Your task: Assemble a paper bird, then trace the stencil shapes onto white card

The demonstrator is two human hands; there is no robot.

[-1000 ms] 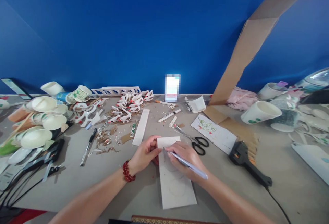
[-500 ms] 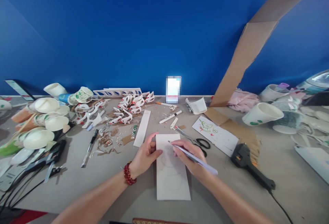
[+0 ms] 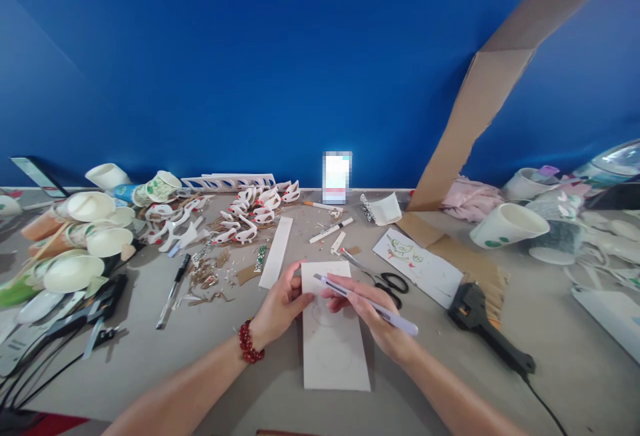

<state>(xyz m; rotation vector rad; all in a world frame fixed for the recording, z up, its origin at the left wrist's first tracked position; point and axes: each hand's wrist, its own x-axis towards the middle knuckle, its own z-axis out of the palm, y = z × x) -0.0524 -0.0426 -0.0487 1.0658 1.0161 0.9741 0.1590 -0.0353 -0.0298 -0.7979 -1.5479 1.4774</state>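
A white rectangular card (image 3: 334,349) with faint pencilled circles lies on the grey table in front of me. My left hand (image 3: 283,303), with a red bead bracelet on its wrist, presses on the card's left edge with curled fingers. My right hand (image 3: 370,313) is closed on a slim pale pen (image 3: 367,303). The pen's tip points left over the upper part of the card, near my left thumb.
Black-handled scissors (image 3: 387,284) lie just right of the card, and a black glue gun (image 3: 487,329) with its cord lies further right. A drawn-on paper (image 3: 417,266), markers, white cut-outs (image 3: 250,213) and paper cups (image 3: 80,236) crowd the back and sides. A cardboard strip leans on the blue wall.
The card has been turned from tilted to straight. My right hand lifted the pen tip off the paper and swung it left toward my left hand.
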